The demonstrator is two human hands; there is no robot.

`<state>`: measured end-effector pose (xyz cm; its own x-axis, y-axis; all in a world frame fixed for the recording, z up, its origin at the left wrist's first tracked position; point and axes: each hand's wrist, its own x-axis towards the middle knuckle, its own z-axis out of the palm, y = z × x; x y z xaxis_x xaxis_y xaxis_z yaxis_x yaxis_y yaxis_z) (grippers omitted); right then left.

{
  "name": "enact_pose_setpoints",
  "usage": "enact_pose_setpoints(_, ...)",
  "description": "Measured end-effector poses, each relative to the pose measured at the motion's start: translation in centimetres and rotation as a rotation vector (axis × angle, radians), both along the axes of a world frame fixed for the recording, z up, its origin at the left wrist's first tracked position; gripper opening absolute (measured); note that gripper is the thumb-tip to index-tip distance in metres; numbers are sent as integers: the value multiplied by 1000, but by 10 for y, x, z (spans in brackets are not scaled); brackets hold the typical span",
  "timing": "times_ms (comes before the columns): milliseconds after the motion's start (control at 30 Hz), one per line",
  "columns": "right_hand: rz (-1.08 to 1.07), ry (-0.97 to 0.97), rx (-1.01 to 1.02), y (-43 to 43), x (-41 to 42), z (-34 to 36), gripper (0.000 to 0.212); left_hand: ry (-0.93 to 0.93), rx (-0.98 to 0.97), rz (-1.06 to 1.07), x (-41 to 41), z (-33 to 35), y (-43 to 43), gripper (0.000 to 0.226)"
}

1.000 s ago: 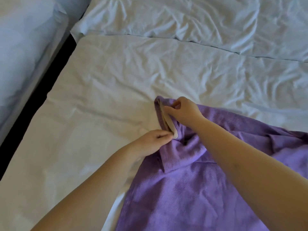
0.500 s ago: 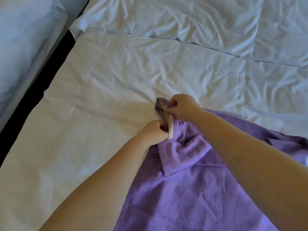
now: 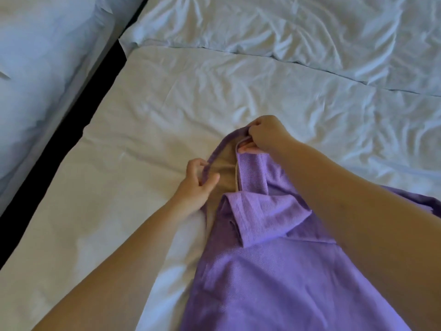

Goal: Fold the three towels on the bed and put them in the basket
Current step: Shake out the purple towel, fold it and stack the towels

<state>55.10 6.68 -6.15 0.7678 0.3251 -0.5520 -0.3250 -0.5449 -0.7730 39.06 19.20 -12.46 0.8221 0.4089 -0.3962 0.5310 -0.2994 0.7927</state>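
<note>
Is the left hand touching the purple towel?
Touching. The head view shows the left hand pinching the edge of the purple towel between thumb and fingers.

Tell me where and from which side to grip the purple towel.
Grip the purple towel at its far hem, where the left hand and right hand pinch it now. Come from the near side: the hem stands raised, the rest lies bunched nearer.

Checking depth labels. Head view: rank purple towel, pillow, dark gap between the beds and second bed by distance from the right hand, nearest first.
1. purple towel: its top edge is pinched by the right hand.
2. pillow: ahead, beyond the hand.
3. dark gap: off to the left.
4. second bed: far left, past the gap.
</note>
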Motion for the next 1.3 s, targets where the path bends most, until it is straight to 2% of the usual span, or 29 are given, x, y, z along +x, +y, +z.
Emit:
enact_pose_setpoints(67,75,31,18,6,-6,-4,19,-1,35,-108,-7,2,-8,15)
enact_pose_setpoints(133,125,55,23,9,-12,-7,8,79,-5,-147,-12,5,-18,22)
enact_pose_setpoints(200,152,85,77,7,-17,-4,31,156,-25,-155,-15,5,-25,31)
enact_pose_setpoints(233,181,50,88,3,-19,-1,43,170,41,-172,-17,6,-26,43)
enact_pose_setpoints(300,306,-103,97,-10,-28,8,45,129,197,-207,-25,10,-24,66)
enact_pose_setpoints(333,407,-155,89,-20,-33,11,42,73,249,-229,-28,12,-23,66)
enact_pose_setpoints(433,823,-141,-23,-59,-56,13,50,-55,362,-263,-34,13,-19,31)
enact_pose_setpoints(500,1015,-181,-149,-79,-77,7,72,-1,289,-231,-36,8,-19,25)
enact_pose_setpoints(567,1043,-326,-256,-89,-98,-6,81,139,40,-151,-39,7,-21,31)
enact_pose_setpoints(633,979,-558,-321,-89,-111,-14,58,203,-27,-143,-43,4,-23,31)
enact_pose_setpoints(700,873,-762,-324,-88,-112,-13,29,165,-62,-131,-49,5,-24,21)
enact_pose_setpoints(733,793,-810,-291,-90,-108,-11,21,141,-98,-102,-51,9,-26,25)
enact_pose_setpoints(800,578,-711,-107,-101,-100,3,19,77,-161,-4,-55,11,-29,26)
enact_pose_setpoints(867,335,-511,46,-120,-90,20,34,61,-78,16,-56,13,-32,17)
enact_pose_setpoints(933,136,-434,81,-140,-82,30,36,100,-61,14,-57,13,-39,5)
enact_pose_setpoints(1000,-15,-420,85,-156,-77,35,39,154,-187,6,-58,14,-50,5)
enact_pose_setpoints(1033,-82,-393,110,-161,-77,39,41,183,-189,-23,-59,16,-55,2)
enact_pose_setpoints(1100,-155,-381,130,-167,-78,43,44,237,-36,-133,-61,19,-64,38)
enact_pose_setpoints(1167,-164,-392,106,-168,-80,42,39,324,228,-231,-63,25,-73,80)
enact_pose_setpoints(1200,-158,-392,94,-168,-80,40,36,358,350,-274,-65,28,-78,93)
enact_pose_setpoints(1233,-146,-388,81,-166,-80,38,33,373,460,-321,-67,27,-83,97)
enact_pose_setpoints(1300,-122,-383,64,-158,-81,34,32,344,559,-362,-72,26,-87,87)
